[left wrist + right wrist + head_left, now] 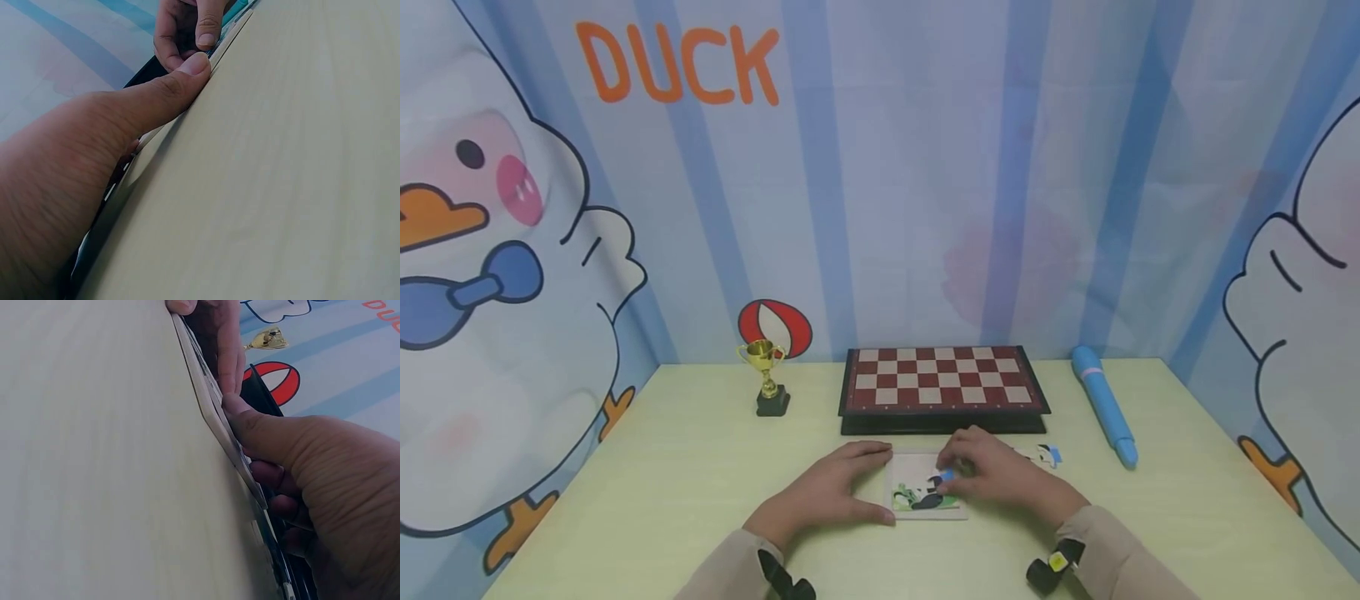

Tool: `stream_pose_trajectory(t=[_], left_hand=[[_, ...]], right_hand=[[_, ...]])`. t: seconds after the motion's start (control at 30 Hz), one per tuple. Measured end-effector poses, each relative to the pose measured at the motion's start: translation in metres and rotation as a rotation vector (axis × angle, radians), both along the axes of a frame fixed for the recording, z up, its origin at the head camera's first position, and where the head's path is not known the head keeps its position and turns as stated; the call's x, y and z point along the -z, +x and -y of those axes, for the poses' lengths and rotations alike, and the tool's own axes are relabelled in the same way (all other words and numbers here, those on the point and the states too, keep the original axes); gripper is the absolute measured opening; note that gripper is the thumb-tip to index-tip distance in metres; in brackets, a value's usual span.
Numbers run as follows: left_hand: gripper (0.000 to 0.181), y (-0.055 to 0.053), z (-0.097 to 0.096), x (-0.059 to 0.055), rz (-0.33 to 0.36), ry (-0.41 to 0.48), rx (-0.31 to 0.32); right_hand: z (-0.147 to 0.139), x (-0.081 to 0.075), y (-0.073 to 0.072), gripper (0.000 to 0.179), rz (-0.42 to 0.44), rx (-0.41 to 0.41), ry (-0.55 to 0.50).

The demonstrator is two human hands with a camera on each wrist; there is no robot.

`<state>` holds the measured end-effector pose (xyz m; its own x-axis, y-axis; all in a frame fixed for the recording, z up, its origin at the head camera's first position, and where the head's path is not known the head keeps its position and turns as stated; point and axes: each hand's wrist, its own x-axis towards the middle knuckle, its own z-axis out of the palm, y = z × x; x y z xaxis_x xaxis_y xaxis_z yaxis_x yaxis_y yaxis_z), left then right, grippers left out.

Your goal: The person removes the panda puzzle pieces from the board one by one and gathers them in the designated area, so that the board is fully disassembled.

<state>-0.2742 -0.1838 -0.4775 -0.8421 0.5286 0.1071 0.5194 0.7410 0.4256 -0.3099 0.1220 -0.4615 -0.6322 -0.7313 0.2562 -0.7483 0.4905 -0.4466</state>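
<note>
A small square puzzle board (913, 461) with a pale frame lies flat on the table. Its lower part carries puzzle pieces (917, 497) showing a black-and-white animal on green. My left hand (823, 492) rests along the board's left side, fingers fairly straight, thumb at the near corner and fingertips at the far one. Over the right part, my right hand (992, 471) pinches a puzzle piece with some blue (947, 476) between thumb and fingers; the hand hides part of it. In the right wrist view the right thumb (269, 431) lies at the board's edge.
More loose puzzle pieces (1043, 455) lie beyond the right hand. A red-and-white chessboard case (943, 387) stands behind the board. To its left is a gold trophy (767, 375), to its right a blue pen-shaped stick (1105, 406). A duck-print curtain (910, 167) backs the table.
</note>
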Motion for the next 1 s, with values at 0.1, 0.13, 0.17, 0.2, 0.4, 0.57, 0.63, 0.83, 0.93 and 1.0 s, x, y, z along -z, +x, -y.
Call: stream_pose_trajectory(t=[0.1,0.13,0.17,0.2,0.4,0.57,0.63,0.83,0.93,1.0], left_hand=[[0.099,-0.0003,-0.0001,-0.0002,-0.001,0.002,0.001],[0.099,-0.0004,-0.0001,-0.0002,0.0,0.002,0.0],[0.099,-0.0004,-0.0002,-0.0003,0.0,0.003,0.0],[0.099,-0.0003,-0.0003,-0.0005,0.0,0.004,0.0],[0.099,-0.0013,-0.0006,-0.0004,-0.009,0.005,0.005],[0.099,-0.0015,-0.0004,-0.0002,-0.01,0.004,0.005],[0.099,-0.0011,-0.0004,0.0,-0.006,0.004,0.004],[0.098,0.0002,-0.0002,0.0001,-0.001,0.006,0.003],[0.098,-0.0002,-0.0003,0.0004,-0.004,0.008,0.007],[0.099,-0.0005,-0.0001,0.0006,-0.007,0.008,0.01]], right_hand=[[0.0011,-0.0014,0.0019,0.029,0.021,0.018,0.009],[0.0015,-0.0018,0.0025,0.029,0.029,0.022,0.012],[0.0018,-0.002,0.0029,0.029,0.032,0.025,0.013],[0.0022,-0.0023,0.0034,0.029,0.034,0.027,0.013],[0.0033,-0.0037,0.0044,0.03,0.034,0.051,0.016],[0.004,-0.004,0.0048,0.03,0.061,0.068,0.018],[0.0041,-0.0035,0.0046,0.03,0.072,0.071,0.017],[0.0036,-0.0008,0.0028,0.031,0.078,0.061,0.003],[0.0034,-0.0005,0.0024,0.031,0.087,0.055,-0.004],[0.0035,-0.0009,0.0024,0.031,0.091,0.049,-0.007]])
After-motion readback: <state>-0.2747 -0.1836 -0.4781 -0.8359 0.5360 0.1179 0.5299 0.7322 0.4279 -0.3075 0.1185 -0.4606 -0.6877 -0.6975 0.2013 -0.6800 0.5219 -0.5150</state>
